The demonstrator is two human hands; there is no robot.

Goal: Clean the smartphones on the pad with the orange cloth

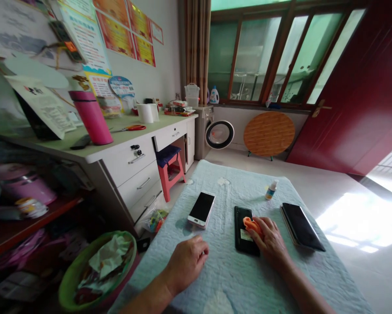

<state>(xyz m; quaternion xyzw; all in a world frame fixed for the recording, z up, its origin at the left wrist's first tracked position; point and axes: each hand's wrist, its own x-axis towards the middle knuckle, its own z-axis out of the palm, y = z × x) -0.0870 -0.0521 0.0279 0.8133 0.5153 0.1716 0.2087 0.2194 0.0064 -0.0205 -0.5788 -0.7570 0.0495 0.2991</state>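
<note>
My right hand (pixel 270 237) presses a small orange cloth (pixel 252 225) onto a black phone (pixel 243 231) that lies in the middle of the pale blue quilted table cover (pixel 228 270). Its fingers are closed on the cloth. My left hand (pixel 186 261) rests on the cover in a loose fist, just in front of a white-edged phone (pixel 201 209) and not touching it. A third, dark phone (pixel 301 226) lies to the right of my right hand. A small dropper bottle (pixel 271 190) stands behind the black phone.
A white desk (pixel 130 150) with drawers stands at the left, bearing a pink flask (pixel 91 117), scissors and paper rolls. A green bin (pixel 96 272) of waste sits by the table's left corner. A pink stool, a washing machine and a round folded table stand farther back.
</note>
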